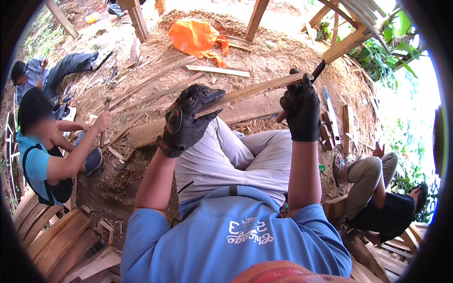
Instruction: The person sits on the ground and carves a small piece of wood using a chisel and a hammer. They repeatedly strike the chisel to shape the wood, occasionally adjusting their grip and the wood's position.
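Observation:
A long, narrow wooden strip (262, 88) slants above my lap, its right end higher. My left hand (188, 120), in a black padded glove, grips its left end between thumb and fingers. My right hand (302, 111), gloved too, closes on a knife-like tool near the strip's far right end. The tool's dark blade (319, 70) sticks out past my fingers, and a short brown handle end (281, 116) shows at the other side. My fingers hide its middle. Below the strip, a thick plank (147, 134) lies across the ground before my legs.
Wood shavings and offcuts cover the ground. An orange bag (193, 37) lies ahead. At left, a person in light blue (40, 162) holds a hammer-like tool (104, 120); another person (35, 78) sits beyond. A third person (382, 207) sits at right, near a long saw-like blade (331, 113).

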A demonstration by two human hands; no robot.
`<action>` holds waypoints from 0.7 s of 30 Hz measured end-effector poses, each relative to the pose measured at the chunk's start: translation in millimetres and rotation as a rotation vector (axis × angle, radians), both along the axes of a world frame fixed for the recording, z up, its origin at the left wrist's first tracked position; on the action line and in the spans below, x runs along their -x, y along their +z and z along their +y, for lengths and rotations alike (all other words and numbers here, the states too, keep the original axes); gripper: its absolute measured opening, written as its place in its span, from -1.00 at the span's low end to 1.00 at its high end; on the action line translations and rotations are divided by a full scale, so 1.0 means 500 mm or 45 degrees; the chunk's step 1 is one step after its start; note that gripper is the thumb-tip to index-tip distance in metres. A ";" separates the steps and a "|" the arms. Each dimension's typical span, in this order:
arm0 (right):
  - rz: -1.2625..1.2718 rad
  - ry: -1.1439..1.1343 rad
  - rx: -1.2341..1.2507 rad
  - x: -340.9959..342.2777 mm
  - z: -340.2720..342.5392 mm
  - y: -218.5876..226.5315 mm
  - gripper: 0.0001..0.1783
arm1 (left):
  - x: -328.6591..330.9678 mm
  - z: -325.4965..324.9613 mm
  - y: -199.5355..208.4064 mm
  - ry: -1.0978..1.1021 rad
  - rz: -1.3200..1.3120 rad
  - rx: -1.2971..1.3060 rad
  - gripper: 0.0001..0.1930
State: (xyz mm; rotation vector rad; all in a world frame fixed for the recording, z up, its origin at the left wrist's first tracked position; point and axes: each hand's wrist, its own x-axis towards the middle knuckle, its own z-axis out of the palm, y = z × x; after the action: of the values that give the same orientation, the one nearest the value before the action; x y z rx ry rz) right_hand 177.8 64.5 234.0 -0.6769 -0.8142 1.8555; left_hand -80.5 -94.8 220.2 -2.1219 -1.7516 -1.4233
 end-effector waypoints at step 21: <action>-1.889 0.355 -0.907 -0.026 -0.074 -0.480 -0.73 | -0.081 0.105 -0.265 0.412 0.155 1.086 -0.43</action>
State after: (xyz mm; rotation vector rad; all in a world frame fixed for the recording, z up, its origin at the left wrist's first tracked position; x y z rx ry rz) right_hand 190.9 27.5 -6.2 -1.4631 -2.4178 0.8356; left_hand -40.2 -42.1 87.7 -1.9657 -2.8046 -0.4737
